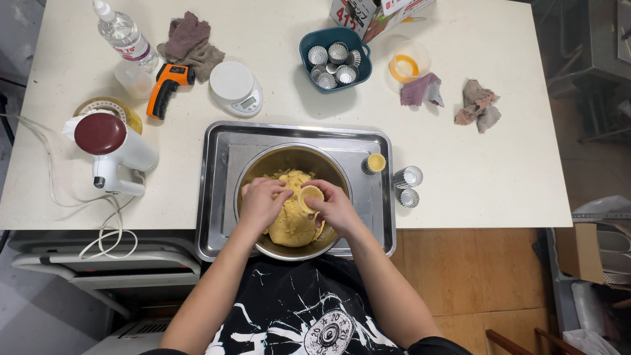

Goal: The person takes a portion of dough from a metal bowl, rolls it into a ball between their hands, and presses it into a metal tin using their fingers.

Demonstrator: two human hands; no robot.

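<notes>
Pressing dough into a tart mould: right hand closed around it, left hand fingertips pushing, over the bowl at the table's near edge. Next likely needs even thumb pressure.

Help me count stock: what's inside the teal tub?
The teal tub holds several small fluted metal tart moulds, piled loosely. Any lying beneath the top ones are covered, so the full number cannot be seen.
</notes>
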